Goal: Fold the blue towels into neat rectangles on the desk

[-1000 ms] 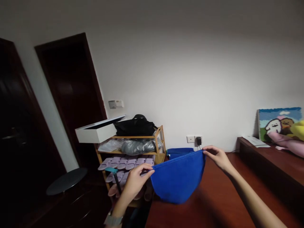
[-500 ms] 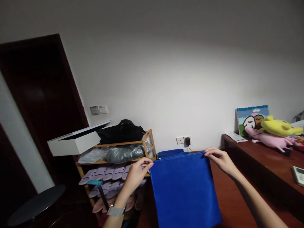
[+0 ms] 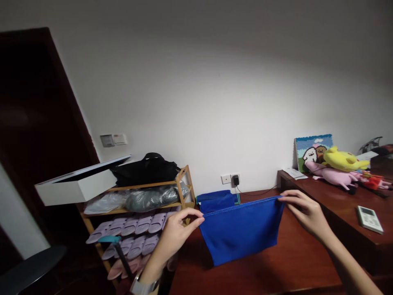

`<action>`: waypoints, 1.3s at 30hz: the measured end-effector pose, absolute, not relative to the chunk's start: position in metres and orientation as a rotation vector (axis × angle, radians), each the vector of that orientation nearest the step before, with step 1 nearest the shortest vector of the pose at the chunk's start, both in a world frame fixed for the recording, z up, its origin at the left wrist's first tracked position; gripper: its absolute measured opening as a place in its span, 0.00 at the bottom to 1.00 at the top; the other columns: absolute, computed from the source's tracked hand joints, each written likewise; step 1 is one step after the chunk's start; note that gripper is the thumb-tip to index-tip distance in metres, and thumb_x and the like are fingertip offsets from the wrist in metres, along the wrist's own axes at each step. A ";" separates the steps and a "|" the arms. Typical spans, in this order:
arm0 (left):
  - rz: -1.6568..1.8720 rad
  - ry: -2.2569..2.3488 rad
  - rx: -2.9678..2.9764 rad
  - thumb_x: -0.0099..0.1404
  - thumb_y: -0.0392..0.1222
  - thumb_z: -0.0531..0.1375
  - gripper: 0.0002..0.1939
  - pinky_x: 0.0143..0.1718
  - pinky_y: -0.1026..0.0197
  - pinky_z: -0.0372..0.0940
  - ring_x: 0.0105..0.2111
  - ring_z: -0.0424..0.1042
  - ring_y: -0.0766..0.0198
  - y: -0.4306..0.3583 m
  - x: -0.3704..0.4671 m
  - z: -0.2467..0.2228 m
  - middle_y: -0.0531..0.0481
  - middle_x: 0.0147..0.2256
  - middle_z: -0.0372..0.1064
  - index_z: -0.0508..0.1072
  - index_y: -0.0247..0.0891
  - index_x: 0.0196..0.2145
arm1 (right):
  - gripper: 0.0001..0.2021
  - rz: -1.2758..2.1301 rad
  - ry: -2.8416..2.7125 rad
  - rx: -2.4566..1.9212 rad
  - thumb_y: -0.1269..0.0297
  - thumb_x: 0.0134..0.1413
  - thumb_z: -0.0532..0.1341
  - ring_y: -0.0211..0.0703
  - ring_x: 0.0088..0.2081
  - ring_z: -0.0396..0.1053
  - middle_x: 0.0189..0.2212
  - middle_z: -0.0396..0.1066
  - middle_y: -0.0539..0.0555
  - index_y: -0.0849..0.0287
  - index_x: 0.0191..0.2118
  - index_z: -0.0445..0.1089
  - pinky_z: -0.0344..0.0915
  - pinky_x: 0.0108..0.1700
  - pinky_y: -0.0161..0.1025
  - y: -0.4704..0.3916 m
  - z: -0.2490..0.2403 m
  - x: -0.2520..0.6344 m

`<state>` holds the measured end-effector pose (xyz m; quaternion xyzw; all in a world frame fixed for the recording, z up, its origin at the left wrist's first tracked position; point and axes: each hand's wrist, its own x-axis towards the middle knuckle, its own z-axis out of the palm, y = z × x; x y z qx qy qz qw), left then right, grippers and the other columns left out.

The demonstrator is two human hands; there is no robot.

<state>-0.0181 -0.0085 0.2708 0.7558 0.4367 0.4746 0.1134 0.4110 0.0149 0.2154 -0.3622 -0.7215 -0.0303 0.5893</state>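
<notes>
The left hand [image 3: 180, 230] and right hand [image 3: 308, 213] each had a pinching grip on one top corner of the blue cloth [image 3: 242, 231], likely so that edge stretched wide (its bottom hung loose) over the brown surface [image 3: 302, 260].

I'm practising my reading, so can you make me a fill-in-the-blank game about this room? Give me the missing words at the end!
1. The cloth held between the left hand and the right hand is coloured ____.
2. Of the two hands, the ____ one is nearer the white remote control.
3. The black bag sits on the ____ shelf of the wooden shoe rack.

Missing words: blue; right; top.
</notes>
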 end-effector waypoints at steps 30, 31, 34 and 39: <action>0.686 1.268 2.635 0.73 0.41 0.57 0.19 0.69 0.45 0.61 0.66 0.66 0.54 0.200 0.071 -0.061 0.48 0.65 0.70 0.76 0.49 0.58 | 0.30 0.208 -1.811 -2.083 0.55 0.68 0.49 0.60 0.73 0.53 0.72 0.58 0.61 0.61 0.69 0.65 0.50 0.73 0.59 0.125 -0.100 0.248; 0.629 1.202 2.679 0.74 0.45 0.57 0.20 0.70 0.44 0.59 0.68 0.63 0.54 0.204 0.081 -0.069 0.49 0.67 0.67 0.74 0.51 0.62 | 0.32 0.208 -1.815 -2.140 0.52 0.69 0.48 0.61 0.74 0.50 0.73 0.54 0.60 0.61 0.71 0.62 0.48 0.74 0.61 0.112 -0.111 0.243; 0.497 1.149 2.719 0.75 0.54 0.56 0.25 0.72 0.42 0.54 0.71 0.57 0.53 0.215 0.095 -0.083 0.51 0.72 0.58 0.66 0.56 0.68 | 0.35 0.259 -1.860 -2.197 0.46 0.70 0.46 0.60 0.76 0.42 0.75 0.46 0.58 0.60 0.74 0.54 0.42 0.75 0.63 0.094 -0.124 0.241; 0.375 1.611 2.580 0.78 0.54 0.49 0.27 0.71 0.38 0.53 0.72 0.54 0.48 0.216 0.079 -0.084 0.48 0.73 0.56 0.62 0.54 0.71 | 0.35 0.415 -2.201 -1.849 0.42 0.71 0.42 0.53 0.77 0.38 0.76 0.43 0.52 0.52 0.76 0.49 0.38 0.76 0.57 0.134 -0.081 0.268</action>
